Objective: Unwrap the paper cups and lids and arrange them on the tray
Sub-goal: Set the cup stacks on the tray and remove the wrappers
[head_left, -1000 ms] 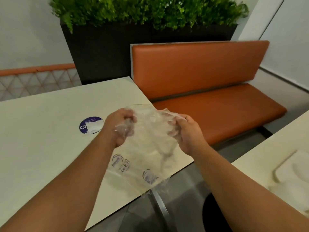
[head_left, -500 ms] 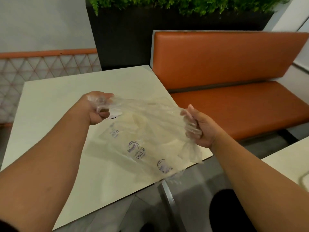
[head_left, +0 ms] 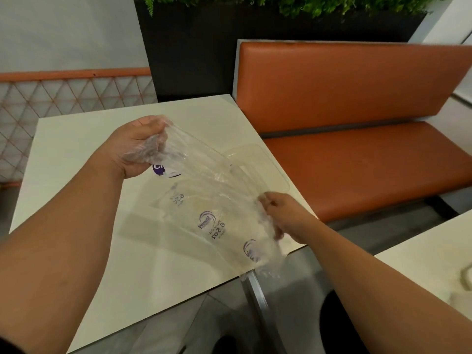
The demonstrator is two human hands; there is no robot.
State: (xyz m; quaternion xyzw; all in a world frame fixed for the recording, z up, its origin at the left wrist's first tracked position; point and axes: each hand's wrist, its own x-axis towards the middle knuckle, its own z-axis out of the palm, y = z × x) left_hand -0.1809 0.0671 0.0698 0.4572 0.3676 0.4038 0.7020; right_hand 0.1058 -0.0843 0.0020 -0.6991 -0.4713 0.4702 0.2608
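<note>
An empty clear plastic wrapper [head_left: 214, 213] with purple print is stretched flat just above the cream table [head_left: 84, 154]. My left hand [head_left: 139, 146] grips a bunched end of it at the upper left. My right hand [head_left: 278, 213] grips the opposite end near the table's right edge. A clear plastic tray [head_left: 258, 164] lies on the table under the wrapper's far side. No cups or lids are in view.
A round purple sticker [head_left: 159, 169] shows on the table below my left hand. An orange bench [head_left: 357, 149] stands to the right, a dark planter [head_left: 255, 47] behind. A second table [head_left: 429, 267] sits at the right edge. A lattice railing [head_left: 63, 98] runs at the left.
My hands have moved farther apart, spreading the wrapper out and lowering it toward the table. The view has shifted left and down, and the clear tray has come into sight.
</note>
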